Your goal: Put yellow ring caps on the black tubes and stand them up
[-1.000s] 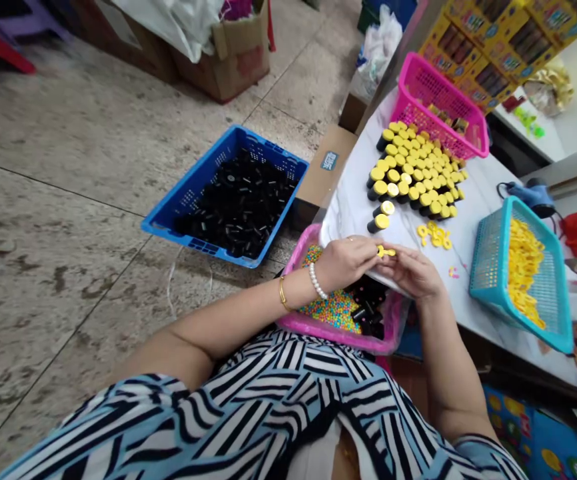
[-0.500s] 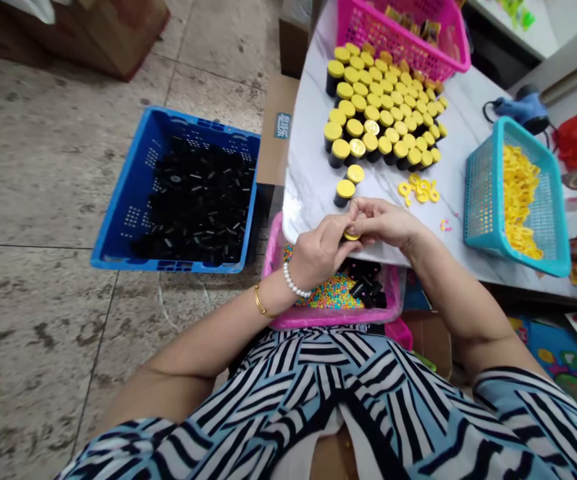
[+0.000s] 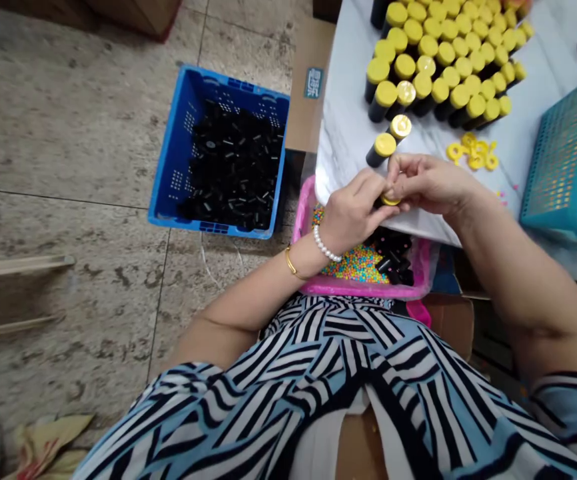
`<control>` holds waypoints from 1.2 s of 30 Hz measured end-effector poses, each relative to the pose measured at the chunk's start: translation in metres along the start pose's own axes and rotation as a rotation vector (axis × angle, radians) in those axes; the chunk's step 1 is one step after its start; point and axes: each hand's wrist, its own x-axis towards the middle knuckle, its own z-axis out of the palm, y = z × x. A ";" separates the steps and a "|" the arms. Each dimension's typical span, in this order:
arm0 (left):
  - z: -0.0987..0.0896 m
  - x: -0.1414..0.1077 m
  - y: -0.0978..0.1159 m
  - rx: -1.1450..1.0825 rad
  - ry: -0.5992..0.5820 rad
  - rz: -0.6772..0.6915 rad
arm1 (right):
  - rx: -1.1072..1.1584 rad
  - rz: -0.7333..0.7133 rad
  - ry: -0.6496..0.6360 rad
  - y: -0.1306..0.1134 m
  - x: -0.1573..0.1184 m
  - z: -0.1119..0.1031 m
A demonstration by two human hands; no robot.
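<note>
My left hand [image 3: 351, 210], with a pearl bracelet and a gold bangle at its wrist, is closed around a small black tube with a yellow cap [image 3: 391, 200]. Its fingers hide most of the tube. My right hand [image 3: 428, 181] pinches at that yellow cap from the other side, thumb on top. Just beyond my fingers stand two black tubes with yellow caps, a nearer one [image 3: 382, 148] and a farther one [image 3: 400, 127]. Below my hands lies a pink basin [image 3: 358, 288] holding small colourful beads [image 3: 356, 267] and several black tubes [image 3: 396, 268].
Many yellow-capped tubes [image 3: 438, 67] stand packed on the marble-patterned table [image 3: 346, 87]. Loose yellow ring-shaped pieces [image 3: 473, 152] lie right of them, near a teal basket [image 3: 561, 143] of yellow pieces. A blue crate [image 3: 168, 160] of black tubes is on the floor at left.
The camera view has shifted, so the table and crate appear higher and farther right. My two hands stay together at the yellow-capped tube, their grip much the same.
</note>
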 end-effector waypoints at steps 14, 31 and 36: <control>-0.017 -0.003 -0.004 0.082 0.056 -0.026 | 0.031 -0.269 0.354 0.049 -0.033 0.026; -0.021 0.001 -0.018 0.057 0.040 -0.008 | 0.114 -0.154 0.231 0.020 0.004 0.035; -0.021 0.000 -0.020 0.059 0.054 0.019 | 0.246 -0.120 0.116 0.019 -0.011 0.029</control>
